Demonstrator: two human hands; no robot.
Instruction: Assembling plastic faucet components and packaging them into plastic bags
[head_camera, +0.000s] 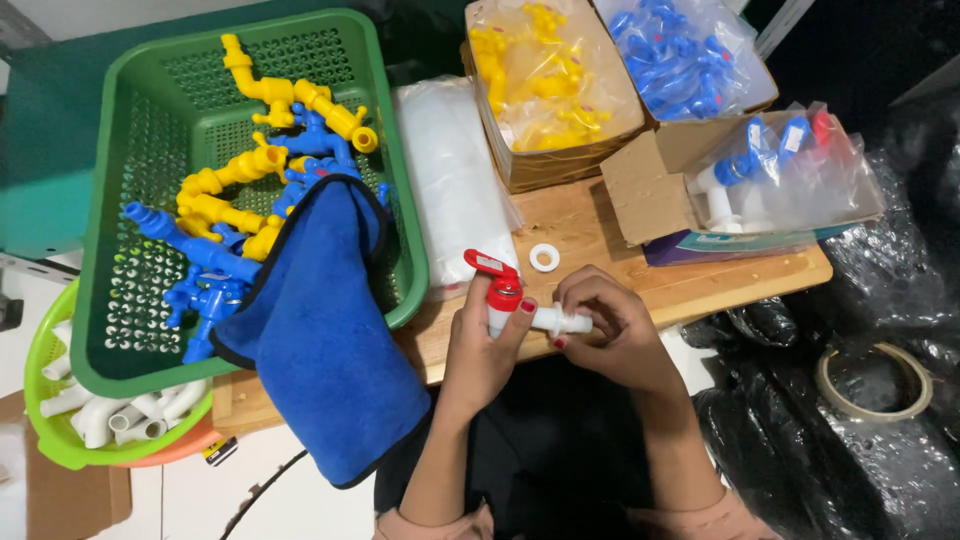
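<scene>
A white plastic tap with a red handle (503, 288) is held over the front edge of a wooden table (600, 232). My left hand (482, 350) grips its body below the red handle. My right hand (610, 325) has its fingers closed around the tap's white spout end. A small white ring (544, 258) lies on the table just behind the tap.
A green basket (150, 130) at left holds several yellow and blue taps, with a blue cloth (320, 330) draped over its edge. Cardboard boxes with bagged yellow taps (545, 80), blue taps (680, 50) and white taps (780, 170) stand behind. A lime bowl (50, 420) holds white pipe pieces. A tape roll (875, 380) lies on black plastic.
</scene>
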